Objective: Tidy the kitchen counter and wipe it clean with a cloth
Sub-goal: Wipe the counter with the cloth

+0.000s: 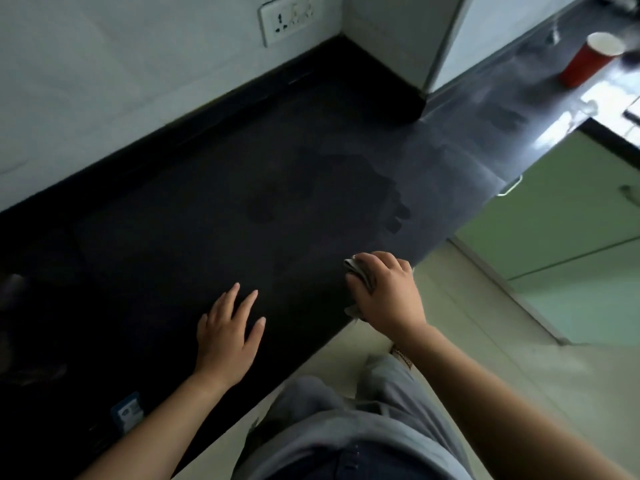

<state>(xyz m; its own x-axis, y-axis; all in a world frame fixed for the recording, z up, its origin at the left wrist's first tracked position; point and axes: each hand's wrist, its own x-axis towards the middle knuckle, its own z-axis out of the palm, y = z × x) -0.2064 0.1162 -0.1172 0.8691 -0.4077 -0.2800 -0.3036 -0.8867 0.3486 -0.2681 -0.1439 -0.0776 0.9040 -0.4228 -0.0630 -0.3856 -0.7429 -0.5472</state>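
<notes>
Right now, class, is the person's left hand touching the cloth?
Apart. The head view shows the left hand flat on the counter, with bare dark surface between it and the cloth, which the right hand grips.

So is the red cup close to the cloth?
No, the red cup stands far along the counter, away from the cloth in the right hand.

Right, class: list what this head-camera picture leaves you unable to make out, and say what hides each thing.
All in the head view.
Cloth: mostly covered by the right hand gripping it; its size and colour are unclear.
Red cup: blurred, far corner; contents unseen.
Small blue-and-white item on the counter: too dark and blurred to identify.
Wall socket: top clipped by the frame edge.
</notes>
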